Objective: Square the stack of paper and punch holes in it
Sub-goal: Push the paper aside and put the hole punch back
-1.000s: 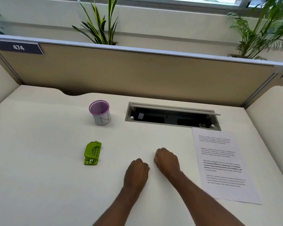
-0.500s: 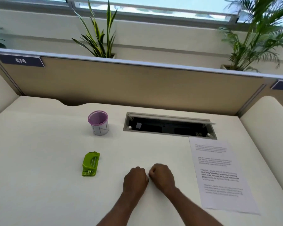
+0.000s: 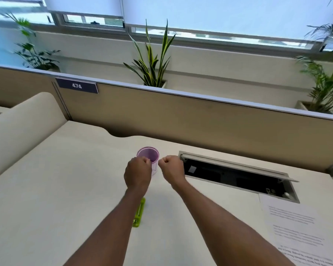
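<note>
The printed white paper (image 3: 298,229) lies flat on the desk at the lower right, partly cut off by the frame edge. The green hole punch (image 3: 139,214) sits on the desk under my left forearm, which hides most of it. My left hand (image 3: 137,172) is a closed fist held above the desk in front of the purple cup. My right hand (image 3: 172,168) is also a closed fist, just right of the left one. Neither hand holds anything, and both are well away from the paper.
A purple mesh cup (image 3: 149,157) stands behind my left hand. An open cable hatch (image 3: 236,174) is set into the desk (image 3: 56,198) to the right. A tan partition (image 3: 200,120) with a "474" label backs the desk; plants stand beyond it.
Both fists have lifted off the desk and moved forward toward the cup. The camera has tilted up, so the punch and paper now sit lower in view.
</note>
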